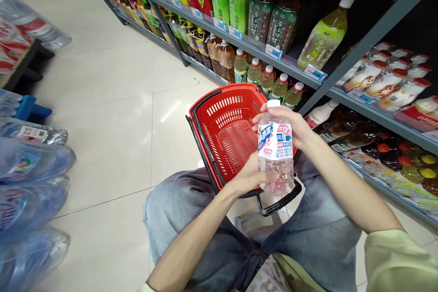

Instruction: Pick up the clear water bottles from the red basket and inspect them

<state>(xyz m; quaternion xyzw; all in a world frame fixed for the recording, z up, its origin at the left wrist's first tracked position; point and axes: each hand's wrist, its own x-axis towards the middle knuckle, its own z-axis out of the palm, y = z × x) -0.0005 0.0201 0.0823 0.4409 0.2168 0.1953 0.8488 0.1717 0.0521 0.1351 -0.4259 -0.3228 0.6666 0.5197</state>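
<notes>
A clear plastic drink bottle point(275, 142) with a white cap and a blue, white and pink label is held upright over the near right side of a red shopping basket point(201, 116). My left hand point(251, 175) is closed round the bottle's lower part from the left. Near its neck, my right hand point(290, 121) wraps the top from behind, its fingertips showing on the left. Below the hands, the basket's slotted floor is visible with nothing lying on it, though the bottle and hands hide its right part. A black basket handle point(278, 205) sticks out towards me under the bottle.
Store shelves point(294, 64) of bottled drinks run along the right, beyond the basket. On the left, shrink-wrapped water packs point(30, 200) stand by the aisle. Pale floor tiles point(119, 114) lie between. My knees flank the basket's near end.
</notes>
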